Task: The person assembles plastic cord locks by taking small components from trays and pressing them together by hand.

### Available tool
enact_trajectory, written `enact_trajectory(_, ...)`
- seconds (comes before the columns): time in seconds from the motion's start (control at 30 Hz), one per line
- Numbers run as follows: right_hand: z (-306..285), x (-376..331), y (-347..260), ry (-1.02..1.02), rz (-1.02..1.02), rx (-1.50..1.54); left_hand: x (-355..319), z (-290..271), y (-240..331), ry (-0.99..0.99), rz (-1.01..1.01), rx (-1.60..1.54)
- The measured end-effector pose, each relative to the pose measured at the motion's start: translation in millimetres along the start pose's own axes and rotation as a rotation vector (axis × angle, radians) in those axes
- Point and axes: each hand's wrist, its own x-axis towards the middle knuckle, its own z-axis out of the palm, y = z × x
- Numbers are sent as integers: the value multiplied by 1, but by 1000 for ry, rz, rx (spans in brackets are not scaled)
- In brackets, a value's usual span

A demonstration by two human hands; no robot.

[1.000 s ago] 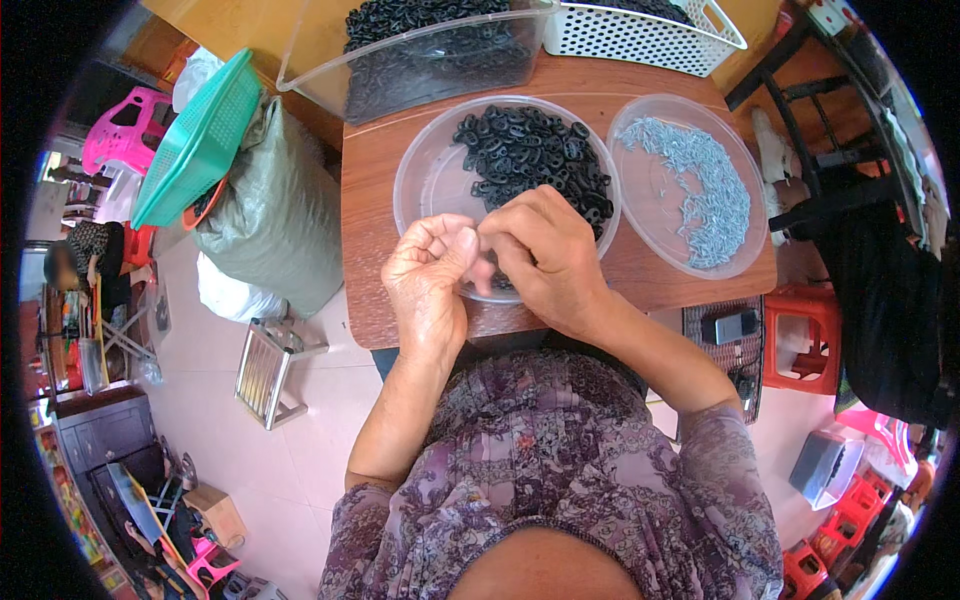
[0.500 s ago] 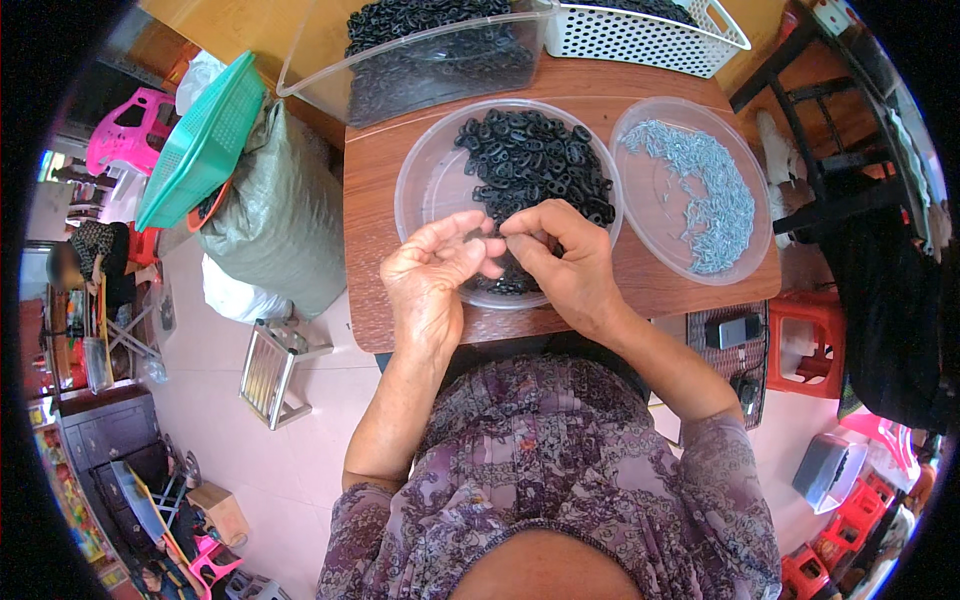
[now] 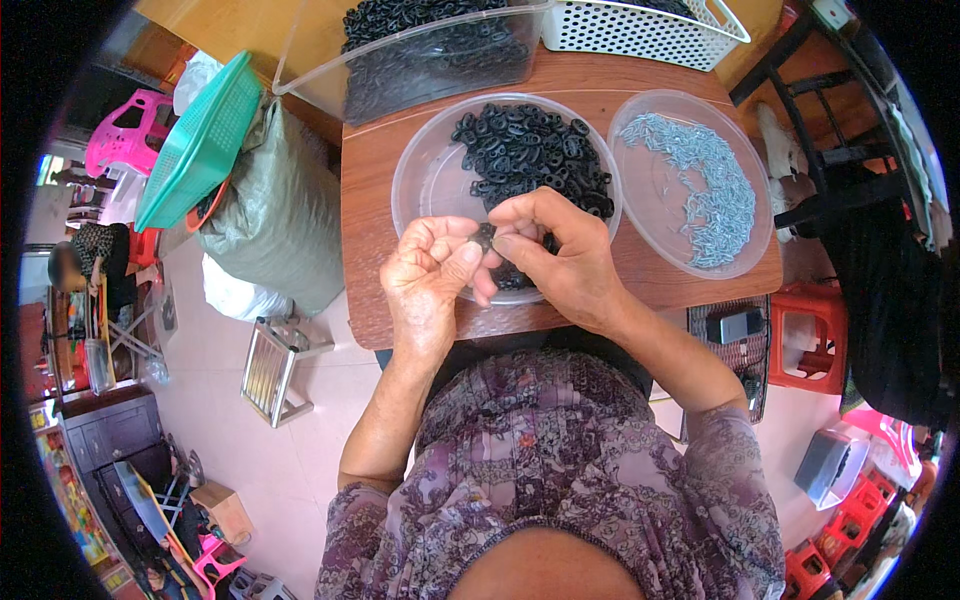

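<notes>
clear bin (image 3: 440, 85) held black parts (image 3: 425, 22); left hand (image 3: 428, 270) pinched small dark piece (image 3: 485, 237) over round tub (image 3: 428, 165) of black links (image 3: 530, 150); right hand's (image 3: 562, 255) grip closed on same piece; perforated white basket (image 3: 650, 40), dark contents (image 3: 655, 8); shallow round tray (image 3: 655, 195), bluish pins (image 3: 728, 205).

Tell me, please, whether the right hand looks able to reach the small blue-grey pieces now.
Probably yes: the right hand is near the small blue-grey pieces in their open dish, though it seems busy with a small dark piece.
</notes>
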Motion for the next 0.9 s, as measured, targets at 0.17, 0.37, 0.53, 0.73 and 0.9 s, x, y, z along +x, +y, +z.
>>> enact_trajectory(0.17,1,1,1,-10,-21,-26,-2,-5,-3,32,34,159)
enact_trajectory(0.37,0,-1,2,-91,28,-97,-3,-5,-2,30,77,242)
enact_trajectory(0.53,5,-1,6,-32,-3,-52,-4,-1,-1,46,136,337)
enact_trajectory(0.73,4,-2,3,-68,69,-20,-5,-6,-4,10,186,460)
enact_trajectory(0.9,6,-4,6,-56,53,13,-4,-4,-1,-37,340,742)
